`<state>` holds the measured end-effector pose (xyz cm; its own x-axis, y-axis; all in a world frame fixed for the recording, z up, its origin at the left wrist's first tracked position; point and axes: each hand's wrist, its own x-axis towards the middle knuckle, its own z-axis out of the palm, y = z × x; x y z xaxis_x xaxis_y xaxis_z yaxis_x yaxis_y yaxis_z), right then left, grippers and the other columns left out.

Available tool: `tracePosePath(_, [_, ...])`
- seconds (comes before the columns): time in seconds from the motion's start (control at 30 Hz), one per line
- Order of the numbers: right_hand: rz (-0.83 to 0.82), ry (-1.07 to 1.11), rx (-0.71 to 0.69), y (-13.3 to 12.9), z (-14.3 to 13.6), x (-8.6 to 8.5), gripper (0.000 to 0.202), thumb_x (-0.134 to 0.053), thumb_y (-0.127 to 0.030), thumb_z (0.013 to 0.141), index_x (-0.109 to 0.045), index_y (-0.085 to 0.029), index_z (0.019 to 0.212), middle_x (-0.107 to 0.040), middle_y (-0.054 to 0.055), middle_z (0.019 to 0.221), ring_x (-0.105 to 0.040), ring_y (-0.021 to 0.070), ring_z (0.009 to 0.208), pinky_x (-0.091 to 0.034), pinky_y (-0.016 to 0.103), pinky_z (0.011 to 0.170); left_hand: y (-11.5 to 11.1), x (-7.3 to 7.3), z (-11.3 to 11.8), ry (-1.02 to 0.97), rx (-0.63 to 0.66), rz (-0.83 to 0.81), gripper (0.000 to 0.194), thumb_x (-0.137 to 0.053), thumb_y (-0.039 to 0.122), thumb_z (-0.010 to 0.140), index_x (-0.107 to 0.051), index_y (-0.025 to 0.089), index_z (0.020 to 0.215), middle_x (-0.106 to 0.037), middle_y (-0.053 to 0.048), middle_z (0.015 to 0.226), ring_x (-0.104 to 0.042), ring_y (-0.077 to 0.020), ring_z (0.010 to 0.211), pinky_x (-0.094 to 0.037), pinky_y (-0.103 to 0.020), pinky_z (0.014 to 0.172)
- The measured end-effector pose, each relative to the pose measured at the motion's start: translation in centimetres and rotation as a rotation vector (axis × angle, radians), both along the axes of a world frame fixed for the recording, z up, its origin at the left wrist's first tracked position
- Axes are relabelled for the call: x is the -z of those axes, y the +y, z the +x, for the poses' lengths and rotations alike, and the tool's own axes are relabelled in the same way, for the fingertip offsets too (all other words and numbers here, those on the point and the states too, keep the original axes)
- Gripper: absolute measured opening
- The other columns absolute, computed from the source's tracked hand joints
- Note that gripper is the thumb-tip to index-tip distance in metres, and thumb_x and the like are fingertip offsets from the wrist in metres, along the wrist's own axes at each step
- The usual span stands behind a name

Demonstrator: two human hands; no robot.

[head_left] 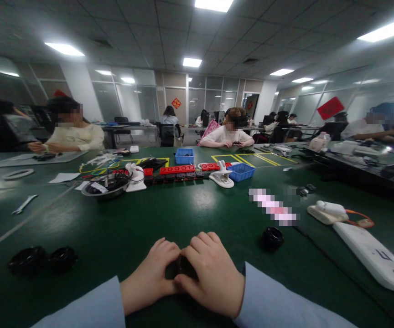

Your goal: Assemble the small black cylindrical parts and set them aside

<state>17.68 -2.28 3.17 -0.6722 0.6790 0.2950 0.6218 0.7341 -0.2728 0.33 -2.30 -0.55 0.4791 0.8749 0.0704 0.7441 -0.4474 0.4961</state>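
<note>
Your left hand (152, 274) and right hand (214, 272) are gripping a dark object (183, 265), mostly hidden between them; a black ring (272, 238) is lying beyond your right hand.

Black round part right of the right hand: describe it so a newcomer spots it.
On the dark green table, find the person's right hand. Beyond it, to the right, sits a glossy black round part. It stands alone, unlike the two similar black parts side by side on the left.
</note>
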Motion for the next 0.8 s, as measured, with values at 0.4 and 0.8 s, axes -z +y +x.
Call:
tracePosePath(0.4, [-0.172,0.261,-0.237,0.5,-0.5,1.5,0.021,-0.042,-0.001,0.053,-0.052,-0.018,0.060,-0.062,-0.003,0.077,-0.045,0.0146,0.074,-0.033,0.029,0.070,-0.2,-0.3,0.0,-0.011,0.009,-0.007,0.022,-0.069,0.035,0.066,-0.053,0.019,0.069,-0.052,0.003,0.080,-0.049,-0.0185,0.081,-0.029,-0.040,0.093])
tracePosePath(0.8, [-0.005,0.369,-0.201,-0.2,0.1,0.9,0.019,-0.047,-0.011,0.064,-0.058,-0.019,0.078,-0.060,0.001,0.088,-0.044,0.0168,0.081,-0.031,0.032,0.072,0.0,0.4,-0.1,0.004,0.002,0.016,0.018,-0.065,0.030,0.066,-0.056,0.022,0.080,-0.055,0.001,0.083,-0.050,-0.0200,0.084,-0.030,-0.041,0.093])
